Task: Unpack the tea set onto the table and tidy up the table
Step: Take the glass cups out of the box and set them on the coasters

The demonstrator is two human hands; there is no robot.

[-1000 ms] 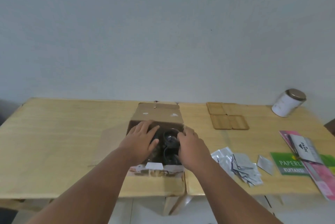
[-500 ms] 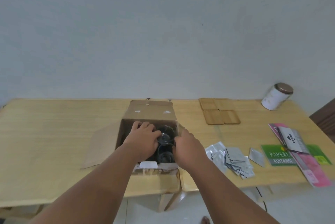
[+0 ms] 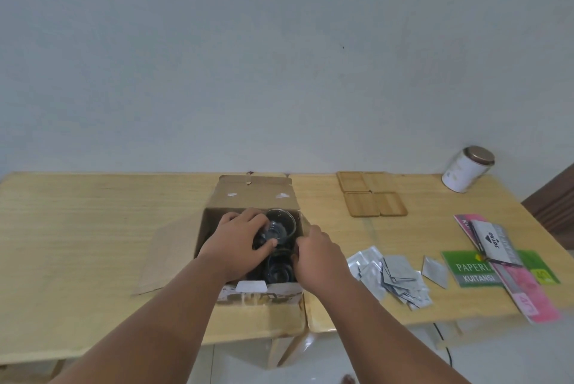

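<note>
An open cardboard box (image 3: 257, 197) stands on the wooden table (image 3: 93, 228), flaps spread. Inside are clear glass cups; one glass cup (image 3: 281, 225) shows at the back right and another glass (image 3: 279, 268) sits nearer me. My left hand (image 3: 239, 244) reaches into the box, its fingers and thumb wrapped around the side of the back glass cup. My right hand (image 3: 320, 256) rests on the box's right wall with fingers curled over the edge by the nearer glass; whether it grips anything is hidden.
Wooden coasters (image 3: 371, 194) lie in a square behind the box to the right. A white tin (image 3: 466, 174) stands at the far right. Silver sachets (image 3: 391, 275), a green receipt book (image 3: 475, 268) and pink booklets (image 3: 521, 290) lie near the front right edge.
My left hand has closed around the back glass cup. The camera has tilted and shifted, so the table sits lower in view. My right hand stays at the box's right wall.
</note>
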